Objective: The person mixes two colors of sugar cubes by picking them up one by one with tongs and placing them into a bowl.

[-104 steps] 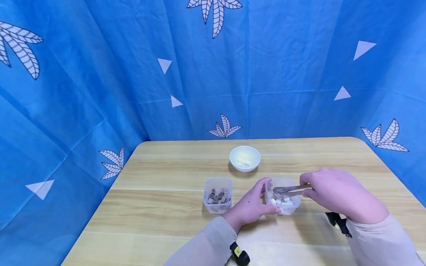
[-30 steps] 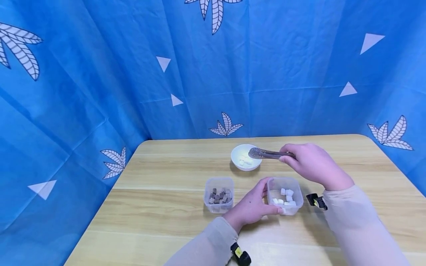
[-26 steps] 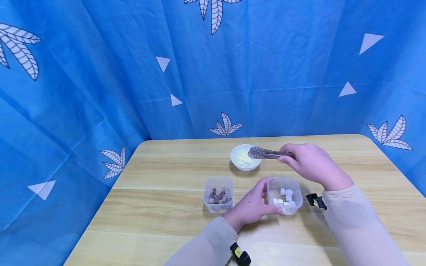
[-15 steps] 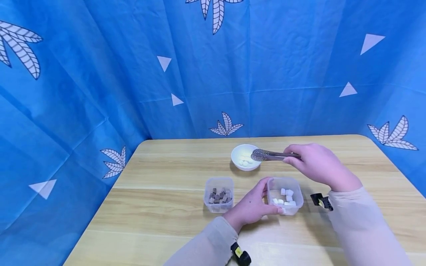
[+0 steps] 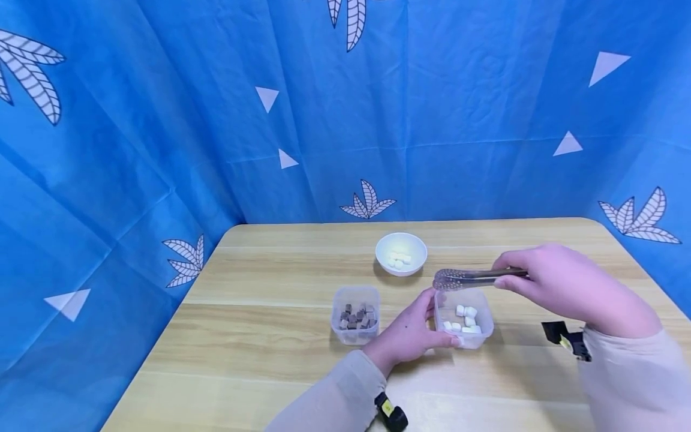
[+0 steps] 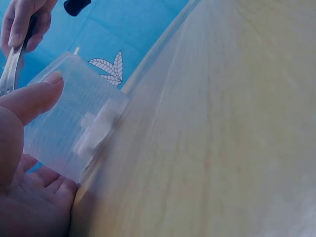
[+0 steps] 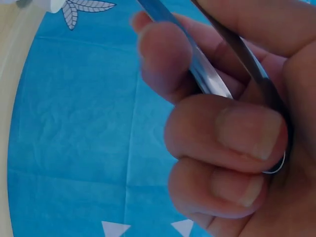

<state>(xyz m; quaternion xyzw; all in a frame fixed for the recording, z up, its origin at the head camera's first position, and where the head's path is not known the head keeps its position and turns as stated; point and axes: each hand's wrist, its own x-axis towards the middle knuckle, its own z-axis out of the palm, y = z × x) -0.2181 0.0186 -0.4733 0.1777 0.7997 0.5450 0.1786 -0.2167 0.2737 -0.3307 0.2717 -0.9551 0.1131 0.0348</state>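
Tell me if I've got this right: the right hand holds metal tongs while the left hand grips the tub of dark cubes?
Not quite: the left hand grips the tub of white pieces, not the tub of dark cubes, as the head view shows. The right hand does hold the metal tongs.

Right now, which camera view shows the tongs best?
The head view: the tongs show their perforated tips beyond the right hand. The left wrist view catches only part, at its edge; the right wrist view shows the handles closely, no tips.
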